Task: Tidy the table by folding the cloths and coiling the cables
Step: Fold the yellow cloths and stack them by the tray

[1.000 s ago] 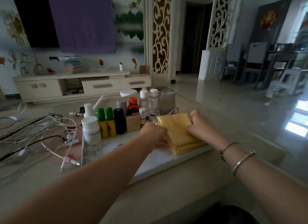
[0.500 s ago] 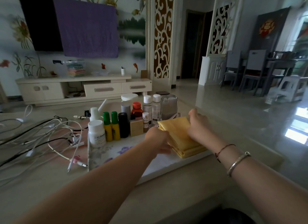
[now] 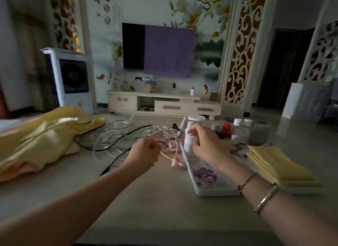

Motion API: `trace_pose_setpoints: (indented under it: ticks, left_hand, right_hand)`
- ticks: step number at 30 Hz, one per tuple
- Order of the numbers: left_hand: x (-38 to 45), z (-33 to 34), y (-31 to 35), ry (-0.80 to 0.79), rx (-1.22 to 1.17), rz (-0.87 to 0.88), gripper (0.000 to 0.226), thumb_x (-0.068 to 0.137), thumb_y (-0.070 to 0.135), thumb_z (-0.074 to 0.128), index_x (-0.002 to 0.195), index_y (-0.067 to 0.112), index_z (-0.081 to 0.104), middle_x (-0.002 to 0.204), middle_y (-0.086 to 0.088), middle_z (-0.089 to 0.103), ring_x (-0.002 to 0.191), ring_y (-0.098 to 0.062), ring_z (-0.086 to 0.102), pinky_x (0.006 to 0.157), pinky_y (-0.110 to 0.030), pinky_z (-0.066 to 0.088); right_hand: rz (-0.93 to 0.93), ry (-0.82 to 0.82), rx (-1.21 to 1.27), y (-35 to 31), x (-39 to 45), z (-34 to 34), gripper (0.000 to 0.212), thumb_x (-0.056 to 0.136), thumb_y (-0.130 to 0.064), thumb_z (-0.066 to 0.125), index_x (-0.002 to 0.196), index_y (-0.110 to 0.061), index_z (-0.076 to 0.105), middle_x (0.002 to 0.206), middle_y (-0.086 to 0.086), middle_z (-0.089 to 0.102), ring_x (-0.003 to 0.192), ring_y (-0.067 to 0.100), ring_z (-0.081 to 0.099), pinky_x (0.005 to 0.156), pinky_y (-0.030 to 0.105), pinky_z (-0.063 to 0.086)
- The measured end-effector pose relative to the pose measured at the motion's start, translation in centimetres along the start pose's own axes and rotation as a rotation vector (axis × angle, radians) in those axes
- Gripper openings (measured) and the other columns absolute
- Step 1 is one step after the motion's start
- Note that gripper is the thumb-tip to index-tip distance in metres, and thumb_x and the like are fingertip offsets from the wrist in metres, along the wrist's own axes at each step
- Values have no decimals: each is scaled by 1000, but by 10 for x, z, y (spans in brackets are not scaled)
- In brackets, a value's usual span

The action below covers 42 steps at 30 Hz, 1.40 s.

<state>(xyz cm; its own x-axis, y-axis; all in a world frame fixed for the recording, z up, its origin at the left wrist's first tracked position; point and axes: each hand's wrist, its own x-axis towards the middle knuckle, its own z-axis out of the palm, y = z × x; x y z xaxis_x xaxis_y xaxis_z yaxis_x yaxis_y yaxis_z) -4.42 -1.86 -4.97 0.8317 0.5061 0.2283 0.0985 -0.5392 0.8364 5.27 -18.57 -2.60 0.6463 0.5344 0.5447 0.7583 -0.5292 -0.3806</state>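
A tangle of white and black cables (image 3: 117, 136) lies on the table's middle. My left hand (image 3: 144, 154) is raised over it, fingers curled, pinching a white cable (image 3: 165, 156) that trails right to pinkish plugs. My right hand (image 3: 206, 145) hovers beside it with curled fingers next to a cable loop; blur hides whether it holds anything. A folded yellow cloth (image 3: 274, 163) rests at the right, on the white floral tray (image 3: 206, 189). A crumpled yellow cloth (image 3: 42, 136) is heaped at the left.
Several bottles and jars (image 3: 237, 125) stand at the tray's far end, a white bottle (image 3: 188, 143) right behind my right hand. A black cable end (image 3: 109, 168) reaches toward me. Beyond the table are a TV cabinet (image 3: 164, 104) and an air cooler (image 3: 69, 77).
Both hands have left the folded yellow cloth on the tray and moved left to the cable tangle. My view has swung left, bringing the crumpled cloth into sight.
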Motion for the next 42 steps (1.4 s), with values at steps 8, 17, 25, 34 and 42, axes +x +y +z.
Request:
trace_pose_setpoints:
  ticks: [8, 17, 25, 34, 42]
  left_hand:
    - [-45, -168, -106, 283, 493, -91, 29, 88, 16, 53, 114, 24, 64, 118, 2, 59, 107, -21, 55, 90, -32, 47]
    - [-52, -224, -180, 360, 739, -88, 34, 95, 37, 50, 128, 31, 58, 145, 2, 41, 138, -25, 26, 115, -41, 21]
    - [-38, -201, -184, 428, 680, 18, 32, 98, 32, 46, 124, 20, 62, 136, 4, 56, 134, -15, 39, 117, -39, 20]
    - [-37, -165, -125, 202, 69, 138, 40, 86, -4, 50, 95, 28, 73, 90, 17, 70, 88, 0, 64, 87, -21, 49]
    - [-34, -166, -126, 268, 123, 156, 23, 88, 2, 59, 96, 23, 55, 96, 10, 69, 93, -1, 63, 84, -24, 53]
  right_hand:
    - [-184, -183, 211, -128, 14, 143, 30, 84, 1, 52, 110, -11, 60, 111, 5, 61, 109, 19, 56, 95, 31, 44]
    - [-265, -172, 213, -186, 23, 212, 21, 88, -11, 57, 109, -10, 60, 112, 6, 57, 111, 22, 50, 95, 27, 35]
    - [-271, -184, 295, -183, 20, 213, 18, 91, -10, 55, 106, -6, 63, 109, 7, 59, 109, 21, 53, 94, 25, 36]
    - [-14, -285, 865, -171, 23, 199, 28, 100, -26, 47, 127, -25, 55, 113, -13, 64, 100, -7, 59, 86, 12, 44]
    - [28, -178, 867, -165, 18, 193, 24, 100, -27, 46, 102, -20, 69, 92, -17, 67, 83, -11, 58, 67, 4, 40]
